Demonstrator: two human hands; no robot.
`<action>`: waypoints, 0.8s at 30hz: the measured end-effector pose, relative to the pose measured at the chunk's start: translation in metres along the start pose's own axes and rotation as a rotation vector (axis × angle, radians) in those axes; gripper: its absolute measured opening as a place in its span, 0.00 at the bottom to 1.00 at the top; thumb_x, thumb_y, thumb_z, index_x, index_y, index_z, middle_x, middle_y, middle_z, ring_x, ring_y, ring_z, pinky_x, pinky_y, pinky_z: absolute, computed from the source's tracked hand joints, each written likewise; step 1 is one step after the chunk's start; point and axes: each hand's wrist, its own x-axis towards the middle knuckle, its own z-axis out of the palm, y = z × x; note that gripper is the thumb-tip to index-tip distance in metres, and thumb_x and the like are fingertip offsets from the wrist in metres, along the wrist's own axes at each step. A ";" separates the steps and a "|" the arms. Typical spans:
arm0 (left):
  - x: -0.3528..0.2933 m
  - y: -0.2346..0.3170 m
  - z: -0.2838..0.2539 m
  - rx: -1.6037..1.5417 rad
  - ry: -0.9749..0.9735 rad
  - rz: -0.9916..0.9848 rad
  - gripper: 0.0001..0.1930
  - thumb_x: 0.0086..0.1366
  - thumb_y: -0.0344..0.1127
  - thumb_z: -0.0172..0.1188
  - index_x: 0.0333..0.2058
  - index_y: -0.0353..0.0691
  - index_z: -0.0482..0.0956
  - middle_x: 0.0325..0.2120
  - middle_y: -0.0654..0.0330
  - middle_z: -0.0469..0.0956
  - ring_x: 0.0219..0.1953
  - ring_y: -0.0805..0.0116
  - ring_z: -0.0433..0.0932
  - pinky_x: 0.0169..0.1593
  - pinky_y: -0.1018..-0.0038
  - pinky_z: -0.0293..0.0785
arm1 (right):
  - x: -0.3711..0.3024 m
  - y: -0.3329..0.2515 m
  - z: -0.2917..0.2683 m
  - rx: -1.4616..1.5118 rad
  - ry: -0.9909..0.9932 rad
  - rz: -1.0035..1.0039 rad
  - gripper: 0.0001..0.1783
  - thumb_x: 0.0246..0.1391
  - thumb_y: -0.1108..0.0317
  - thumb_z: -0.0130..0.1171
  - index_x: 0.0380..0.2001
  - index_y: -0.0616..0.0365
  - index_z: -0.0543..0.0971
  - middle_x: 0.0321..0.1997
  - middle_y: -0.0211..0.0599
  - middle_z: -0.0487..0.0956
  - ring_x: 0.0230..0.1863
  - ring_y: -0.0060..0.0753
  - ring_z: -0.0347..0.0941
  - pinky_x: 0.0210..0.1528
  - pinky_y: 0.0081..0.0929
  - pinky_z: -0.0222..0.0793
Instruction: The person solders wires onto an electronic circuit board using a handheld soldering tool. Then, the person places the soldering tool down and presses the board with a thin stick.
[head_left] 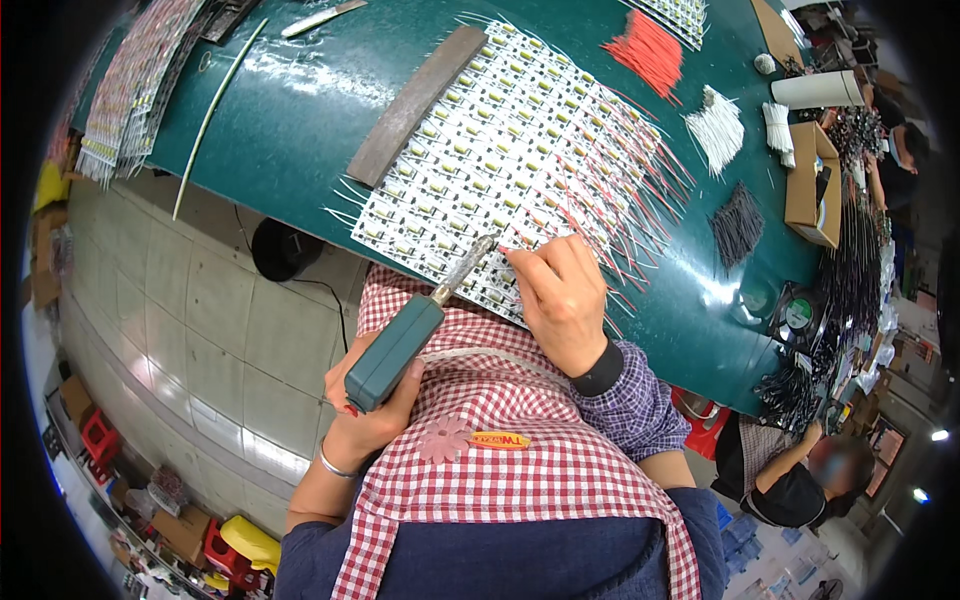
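My left hand [376,408] is wrapped round the green body of a soldering gun [398,345]. Its metal tip reaches up and right onto a white panel of small circuit boards [470,170], set with rows of yellow-green components. Close to that tip, my right hand [566,305] is closed in a pinch just above the panel. A bit of thin red wire [503,250] shows at its fingertips; the rest is hidden by the fingers. Many red and white wires [640,190] stick out from the panel's right side. Along its left edge lies a dark flat bar [415,108].
On the green table [310,120] lie bundles of red wires [645,58], white wires [716,130] and black wires [738,225]. A cardboard box [812,185] and small fan [798,312] stand right. Stacked wired panels [140,90] lie far left. A co-worker [790,470] sits lower right.
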 end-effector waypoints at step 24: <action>-0.027 -0.022 0.003 -0.096 0.021 -0.064 0.11 0.53 0.22 0.69 0.37 0.28 0.83 0.33 0.47 0.82 0.30 0.56 0.83 0.34 0.69 0.80 | -0.004 -0.005 0.002 -0.029 0.004 0.010 0.11 0.47 0.79 0.65 0.36 0.59 0.82 0.28 0.35 0.68 0.32 0.38 0.67 0.35 0.36 0.64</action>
